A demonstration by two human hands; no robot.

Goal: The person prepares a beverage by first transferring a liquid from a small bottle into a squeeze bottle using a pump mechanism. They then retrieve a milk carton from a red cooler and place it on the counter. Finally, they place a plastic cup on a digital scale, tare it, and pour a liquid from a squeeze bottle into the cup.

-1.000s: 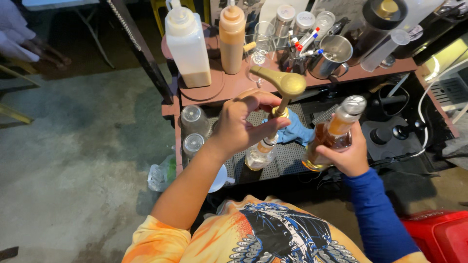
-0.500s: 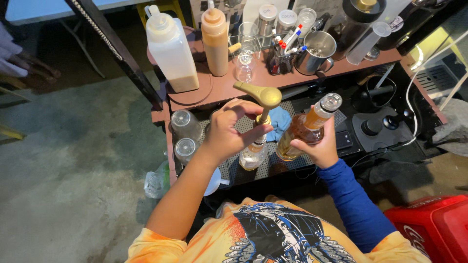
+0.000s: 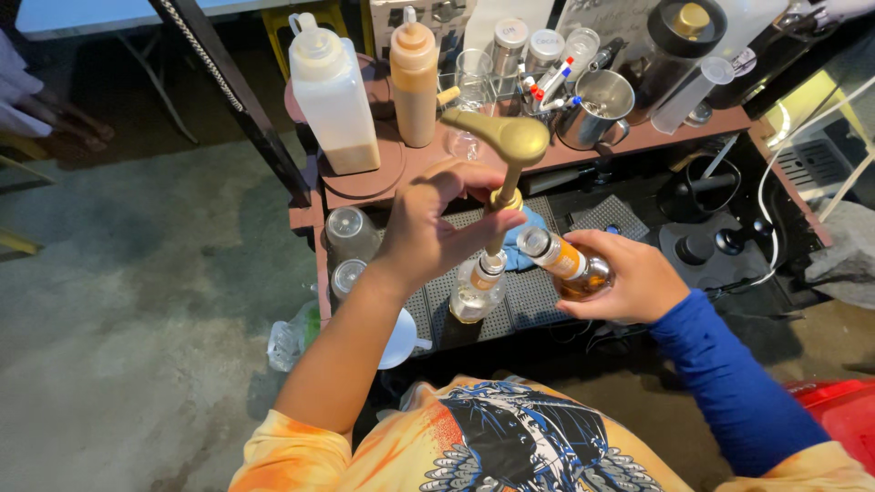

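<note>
Brown cart shelf [image 3: 638, 141] crowded with squeeze bottles and cups. Left hand [image 3: 437, 232] grips the gold pump [image 3: 503, 150] stem above a clear bottle [image 3: 476, 290]. Right hand [image 3: 629, 278] holds a tilted amber bottle [image 3: 565, 262] just beside it.

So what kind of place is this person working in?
Probably a small drinks stall or coffee cart. The left hand grips a gold pump dispenser, the right hand tilts an amber bottle, and squeeze bottles and a metal pitcher line the brown shelf.
</note>
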